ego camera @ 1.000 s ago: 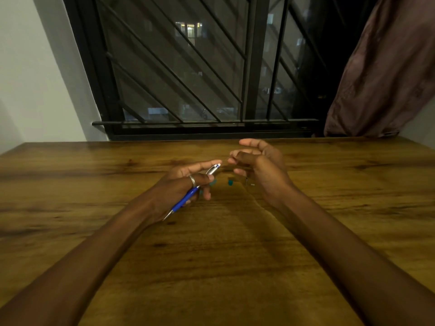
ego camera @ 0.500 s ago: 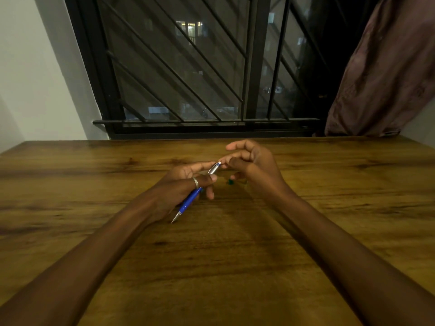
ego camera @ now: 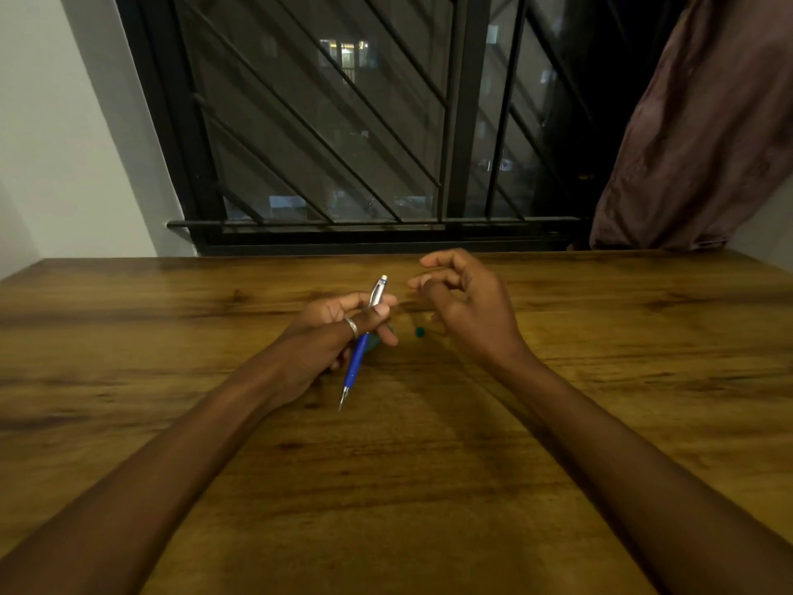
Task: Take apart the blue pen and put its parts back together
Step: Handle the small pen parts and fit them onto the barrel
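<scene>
My left hand (ego camera: 330,337), with a ring on one finger, grips the blue pen (ego camera: 359,358) around its middle. The pen is steeply tilted, its silver top end with a small blue button pointing away from me and its metal tip pointing down toward me. My right hand (ego camera: 467,307) hovers just right of the pen's top, fingers loosely curled and apart, not touching the pen. Whether it holds anything small I cannot tell. A small teal piece (ego camera: 419,332) lies on the wooden table (ego camera: 386,487) between my hands. Another teal thing shows partly behind my left fingers.
The wooden table stretches wide to both sides and toward me. Behind its far edge is a black barred window (ego camera: 343,143). A brown curtain (ego camera: 703,135) hangs at the back right, and a white wall stands at the left.
My right hand touched the pen's top half a second ago and has since drawn back to the right. My left hand has turned the pen more upright.
</scene>
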